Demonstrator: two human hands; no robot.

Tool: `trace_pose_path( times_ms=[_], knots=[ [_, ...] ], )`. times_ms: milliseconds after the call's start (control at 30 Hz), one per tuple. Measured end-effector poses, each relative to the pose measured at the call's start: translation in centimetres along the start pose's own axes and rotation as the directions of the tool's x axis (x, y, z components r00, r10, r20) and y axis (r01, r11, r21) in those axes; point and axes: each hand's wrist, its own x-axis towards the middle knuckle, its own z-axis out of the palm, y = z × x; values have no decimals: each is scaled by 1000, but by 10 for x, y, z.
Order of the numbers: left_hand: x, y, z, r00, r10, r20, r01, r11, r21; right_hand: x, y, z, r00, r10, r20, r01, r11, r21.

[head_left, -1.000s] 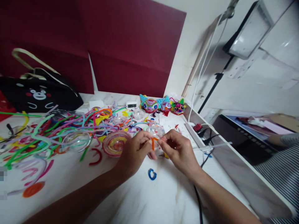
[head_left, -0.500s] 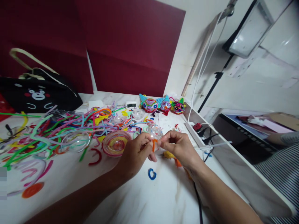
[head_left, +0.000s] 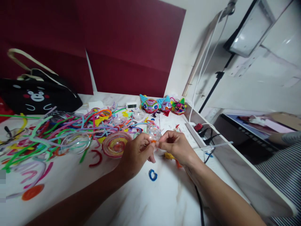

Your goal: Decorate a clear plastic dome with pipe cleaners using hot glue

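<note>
1. Left hand [head_left: 138,152]; fingers and thumb pinched together on a small orange pipe cleaner [head_left: 153,141], which serves as the centre of the clock face below.
2. Right hand [head_left: 176,146]; thumb and forefinger closed at the near right end of the same orange piece, the two sets of fingertips almost meeting; the piece is mostly covered by them.
3. Clear plastic bowl [head_left: 154,129], at twelve o'clock, just beyond the fingertips; contact with the hands cannot be told.
4. Blue ring [head_left: 152,175], at six o'clock, lying on the white counter [head_left: 145,202]; its loop has a small gap.
5. Yellow scrap [head_left: 168,155], at four o'clock, beside the right hand.
6. Pink-and-yellow dish [head_left: 115,145], at nine o'clock, next to the left hand; a loose heap of pipe cleaners [head_left: 63,127] spreads beyond it, between nine and ten.
7. Blue-eared toy [head_left: 150,106], near twelve o'clock; two smaller toys [head_left: 179,108] stand toward one.
8. Power strip [head_left: 195,134], near three o'clock.
</note>
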Motion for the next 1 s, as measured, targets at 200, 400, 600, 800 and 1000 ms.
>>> trace_pose_path(
  times_ms=[200, 400, 600, 800, 1000],
  knots=[
    [2, 0, -2, 998, -27, -48, 26, 1000, -9, 0, -7, 8, 1000, 4, -25, -4, 1000, -19],
    [2, 0, -4, 996, -6, -91, 6, 1000, -5, 0, -8, 12, 998, -43, -51, 38, 996, -87],
    [3, -2, -4, 994, 7, -112, -13, 998, -58, 0, -2, 15, 988, -138, -73, 126, 981, -147],
    [8, 1, -6, 984, -97, -146, 58, 965, -256, -7, 4, 11, 958, -280, -66, 259, 938, -229],
    [10, 7, -5, 971, -183, -153, 111, 915, -389, -13, 13, 7, 856, -514, -53, 439, 777, -451]
  ],
)
